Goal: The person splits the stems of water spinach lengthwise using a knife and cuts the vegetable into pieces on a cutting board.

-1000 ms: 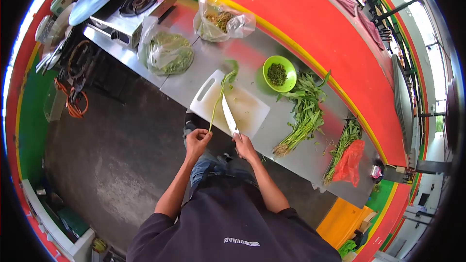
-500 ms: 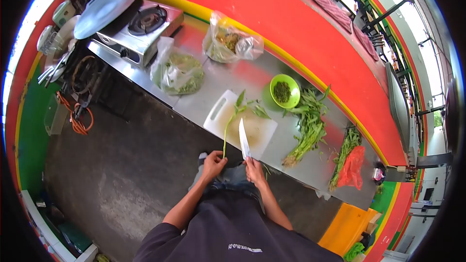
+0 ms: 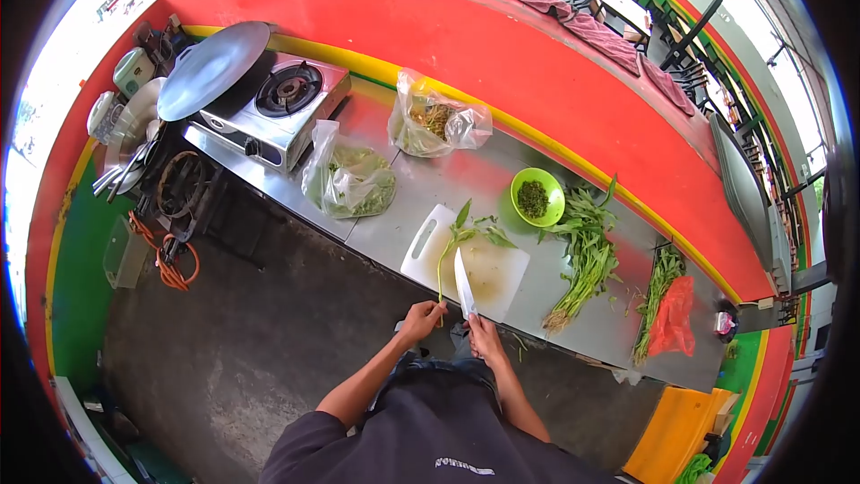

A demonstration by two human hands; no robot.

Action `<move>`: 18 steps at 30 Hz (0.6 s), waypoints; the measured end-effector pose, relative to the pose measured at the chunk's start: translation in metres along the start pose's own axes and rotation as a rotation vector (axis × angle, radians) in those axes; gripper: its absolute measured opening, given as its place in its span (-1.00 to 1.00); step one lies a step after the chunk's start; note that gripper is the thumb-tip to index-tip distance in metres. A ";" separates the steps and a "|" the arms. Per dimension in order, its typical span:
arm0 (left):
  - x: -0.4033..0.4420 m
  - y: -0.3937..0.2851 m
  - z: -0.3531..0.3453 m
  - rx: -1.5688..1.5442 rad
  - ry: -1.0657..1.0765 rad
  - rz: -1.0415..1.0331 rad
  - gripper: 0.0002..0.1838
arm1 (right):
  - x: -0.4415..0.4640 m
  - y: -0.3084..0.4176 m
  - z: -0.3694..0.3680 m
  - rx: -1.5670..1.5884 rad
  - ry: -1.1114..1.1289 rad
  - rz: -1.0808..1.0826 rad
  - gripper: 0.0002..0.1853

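My left hand (image 3: 421,321) is closed on the lower end of a long green vegetable stalk (image 3: 442,271). Its leafy top lies across the white cutting board (image 3: 512,285). In my right hand (image 3: 485,341) is a kitchen knife (image 3: 463,280), gripped by the handle, its blade pointing away from me over the board. The blade is just right of the stalk; a gap shows between them. Behind the board stands a bright green bowl (image 3: 555,206) with chopped greens (image 3: 533,198) inside. A bunch of leafy greens (image 3: 587,260) lies right of the board, roots toward me.
Two plastic bags of greens, one nearer (image 3: 349,181) and one farther (image 3: 434,118), sit on the steel counter (image 3: 376,237). A gas stove (image 3: 278,116) stands at the left. Farther right are another bunch of greens (image 3: 658,291) and a red plastic bag (image 3: 674,318). A red wall (image 3: 430,31) runs behind.
The whole view has shifted, so the counter appears lower and further right. Both hands keep their holds on the stalk and the knife, and the stalk's leaves still lie on the board.
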State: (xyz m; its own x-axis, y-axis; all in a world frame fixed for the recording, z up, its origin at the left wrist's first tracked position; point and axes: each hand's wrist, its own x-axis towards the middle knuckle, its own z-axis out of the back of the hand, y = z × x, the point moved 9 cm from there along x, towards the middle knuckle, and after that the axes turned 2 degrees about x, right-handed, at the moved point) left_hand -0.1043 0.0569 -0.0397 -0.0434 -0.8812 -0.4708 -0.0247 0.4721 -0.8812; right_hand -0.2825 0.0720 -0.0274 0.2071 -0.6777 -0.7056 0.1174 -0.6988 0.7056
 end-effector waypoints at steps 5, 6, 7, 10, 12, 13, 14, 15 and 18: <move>-0.001 -0.009 0.000 -0.110 -0.047 0.000 -0.65 | 0.004 -0.004 0.003 0.031 -0.004 -0.006 -0.56; 0.001 -0.006 -0.001 -0.106 -0.045 0.000 -0.65 | 0.003 -0.004 0.001 0.034 0.013 -0.017 -0.56; 0.004 -0.002 -0.004 -0.139 -0.023 0.010 -0.64 | 0.001 -0.003 0.000 0.039 0.011 -0.017 -0.56; 0.006 0.001 -0.009 -0.149 -0.003 0.018 -0.63 | -0.002 -0.012 -0.001 0.050 -0.010 -0.038 -0.56; 0.004 0.001 -0.010 -0.130 -0.010 0.007 -0.63 | -0.002 -0.017 -0.001 0.081 -0.016 -0.041 -0.56; 0.006 0.002 -0.011 -0.140 -0.013 0.025 -0.64 | -0.002 -0.019 -0.001 0.074 -0.012 -0.035 -0.56; 0.008 0.001 -0.009 -0.151 -0.022 0.040 -0.64 | -0.005 -0.023 -0.003 0.070 -0.011 -0.050 -0.57; 0.011 -0.001 -0.007 -0.158 -0.041 0.031 -0.64 | -0.006 -0.023 -0.005 0.063 -0.004 -0.065 -0.57; 0.014 0.006 0.001 -0.162 -0.141 0.098 -0.63 | -0.007 -0.022 -0.005 0.041 0.018 -0.055 -0.57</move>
State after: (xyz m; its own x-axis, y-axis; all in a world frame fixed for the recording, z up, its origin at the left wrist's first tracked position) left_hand -0.1045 0.0474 -0.0520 0.0859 -0.8205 -0.5651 -0.1873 0.5438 -0.8180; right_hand -0.2815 0.0936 -0.0373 0.2188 -0.6341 -0.7416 0.0892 -0.7439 0.6623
